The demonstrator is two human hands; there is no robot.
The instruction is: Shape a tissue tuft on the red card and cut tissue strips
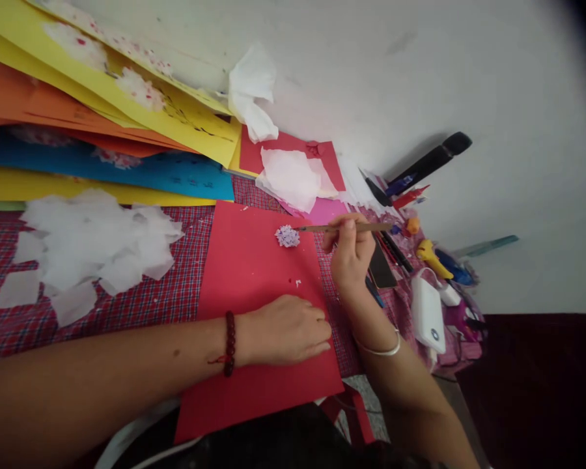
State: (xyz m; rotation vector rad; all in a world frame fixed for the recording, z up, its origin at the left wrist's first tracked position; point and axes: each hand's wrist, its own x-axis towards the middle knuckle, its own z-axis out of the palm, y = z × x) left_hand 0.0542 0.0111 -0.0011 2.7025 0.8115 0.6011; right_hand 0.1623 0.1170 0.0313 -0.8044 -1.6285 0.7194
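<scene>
A sheet of red paper (244, 273) lies on the table with a small white-and-purple crumpled paper flower (288, 236) near its upper right part. My right hand (351, 251) pinches a thin wooden paintbrush (322, 228), whose dark tip meets the flower's right edge. Palm down, my left hand (286, 331) rests on the lower right of the red sheet, fingers loosely bent and side by side, with nothing visible in it. Tiny white and red scraps (297, 283) lie between that hand and the flower.
Cut white tissue squares (97, 241) are heaped at left on the checked cloth (176, 296). Colored sheets with paper blossoms (190, 111) lean at the wall. Crumpled tissue (254, 91) stands behind. At right are a phone (382, 266), pens and a white power bank (427, 309).
</scene>
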